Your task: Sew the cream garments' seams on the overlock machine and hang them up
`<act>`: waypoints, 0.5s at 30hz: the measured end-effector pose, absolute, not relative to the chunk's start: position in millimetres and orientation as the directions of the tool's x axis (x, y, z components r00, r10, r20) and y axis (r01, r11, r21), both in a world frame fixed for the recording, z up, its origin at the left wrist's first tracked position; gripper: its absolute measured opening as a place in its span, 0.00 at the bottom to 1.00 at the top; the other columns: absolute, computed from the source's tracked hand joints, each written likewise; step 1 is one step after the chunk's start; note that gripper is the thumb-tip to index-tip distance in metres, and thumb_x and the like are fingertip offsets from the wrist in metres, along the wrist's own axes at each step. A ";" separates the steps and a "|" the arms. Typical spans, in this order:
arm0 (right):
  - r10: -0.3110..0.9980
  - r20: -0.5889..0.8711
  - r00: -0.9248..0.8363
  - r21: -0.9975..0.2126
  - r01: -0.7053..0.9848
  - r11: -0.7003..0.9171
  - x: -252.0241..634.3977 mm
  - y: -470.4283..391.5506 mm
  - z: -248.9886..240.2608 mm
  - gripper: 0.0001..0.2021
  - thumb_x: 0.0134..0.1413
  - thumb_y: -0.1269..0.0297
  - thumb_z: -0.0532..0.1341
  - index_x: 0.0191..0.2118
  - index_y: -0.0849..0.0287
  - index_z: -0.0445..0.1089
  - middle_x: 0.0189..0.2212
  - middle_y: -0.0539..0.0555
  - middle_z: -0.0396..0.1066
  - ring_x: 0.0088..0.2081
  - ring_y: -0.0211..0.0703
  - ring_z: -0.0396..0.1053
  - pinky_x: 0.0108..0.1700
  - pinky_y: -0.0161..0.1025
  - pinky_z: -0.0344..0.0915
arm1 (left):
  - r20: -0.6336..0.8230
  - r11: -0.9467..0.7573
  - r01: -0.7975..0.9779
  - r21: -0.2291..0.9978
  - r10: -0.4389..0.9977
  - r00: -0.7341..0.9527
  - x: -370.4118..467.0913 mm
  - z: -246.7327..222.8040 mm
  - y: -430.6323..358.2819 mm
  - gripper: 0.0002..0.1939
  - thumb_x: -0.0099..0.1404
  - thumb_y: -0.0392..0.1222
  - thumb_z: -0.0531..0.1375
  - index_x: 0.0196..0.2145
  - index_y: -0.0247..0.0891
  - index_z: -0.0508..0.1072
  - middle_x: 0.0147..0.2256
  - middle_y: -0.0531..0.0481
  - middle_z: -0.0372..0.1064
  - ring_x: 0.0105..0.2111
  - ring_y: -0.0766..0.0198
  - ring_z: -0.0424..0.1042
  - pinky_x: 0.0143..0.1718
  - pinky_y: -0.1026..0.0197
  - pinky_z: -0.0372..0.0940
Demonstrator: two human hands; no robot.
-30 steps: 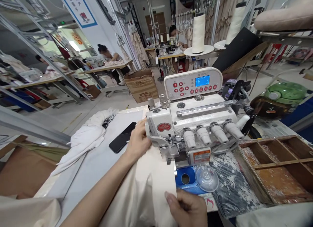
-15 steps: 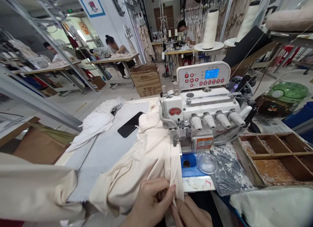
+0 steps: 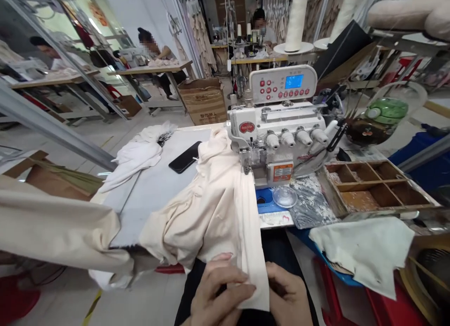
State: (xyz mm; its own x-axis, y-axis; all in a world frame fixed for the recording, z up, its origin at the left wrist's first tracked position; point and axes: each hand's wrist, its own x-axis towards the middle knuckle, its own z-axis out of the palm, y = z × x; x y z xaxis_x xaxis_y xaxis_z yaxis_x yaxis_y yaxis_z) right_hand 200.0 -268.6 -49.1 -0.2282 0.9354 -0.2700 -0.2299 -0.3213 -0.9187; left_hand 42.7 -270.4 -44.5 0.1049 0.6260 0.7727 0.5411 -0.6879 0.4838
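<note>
Cream fabric (image 3: 221, 195) runs from under the presser foot of a white overlock sewing machine (image 3: 281, 129) down toward my lap. My left hand (image 3: 221, 288) is closed on the lower end of the cloth, its fingers bent over the top. At the right edge of the same strip, my right hand (image 3: 290, 291) pinches the cloth; its fingertips are partly hidden behind it. Between the hands the strip lies flat and smooth, while bunched folds gather to the left.
A black phone (image 3: 184, 158) and a white cloth bundle (image 3: 135, 155) lie on the table's left side. To the machine's right stands a wooden compartment tray (image 3: 372, 190). A clear round dish (image 3: 284, 197) sits near the front edge. Several people work at machines behind.
The view has tilted downward. My hands have moved apart: the left lies over the cloth, the right is at its edge. The strip, pinched into folds before, is now spread flatter.
</note>
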 end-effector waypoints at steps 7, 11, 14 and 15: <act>0.936 -0.313 -0.163 -0.855 -0.381 -0.352 199.0 -289.6 -55.7 0.17 0.49 0.48 0.73 0.34 0.58 0.83 0.20 0.49 0.71 0.25 0.33 0.65 0.29 0.26 0.65 | 0.790 -0.726 0.568 0.388 0.579 0.200 40.8 -40.1 -271.5 0.11 0.69 0.28 0.58 0.40 0.38 0.79 0.28 0.52 0.70 0.30 0.67 0.68 0.42 0.58 0.67; 0.912 -0.373 -0.168 -0.815 -0.411 -0.409 200.0 -288.1 -50.2 0.27 0.54 0.37 0.65 0.31 0.61 0.81 0.25 0.54 0.73 0.29 0.41 0.72 0.32 0.34 0.74 | 0.729 -0.726 0.604 0.329 0.601 0.327 38.7 -43.2 -282.1 0.15 0.69 0.27 0.56 0.45 0.39 0.79 0.29 0.52 0.70 0.32 0.66 0.69 0.50 0.56 0.64; 0.899 -0.408 -0.163 -0.822 -0.362 -0.439 199.7 -277.6 -54.0 0.32 0.51 0.33 0.63 0.26 0.63 0.79 0.22 0.53 0.71 0.26 0.39 0.69 0.31 0.34 0.73 | 0.683 -0.746 0.570 0.343 0.615 0.393 34.6 -43.4 -277.7 0.18 0.67 0.26 0.53 0.46 0.38 0.78 0.31 0.50 0.72 0.33 0.64 0.70 0.50 0.55 0.64; 0.895 -0.412 -0.169 -0.843 -0.303 -0.445 198.7 -274.1 -58.0 0.31 0.49 0.34 0.65 0.25 0.63 0.79 0.21 0.53 0.70 0.25 0.37 0.67 0.30 0.33 0.71 | 0.653 -0.755 0.530 0.386 0.629 0.421 30.2 -44.3 -270.8 0.18 0.67 0.26 0.53 0.46 0.39 0.78 0.32 0.49 0.73 0.33 0.64 0.71 0.49 0.55 0.65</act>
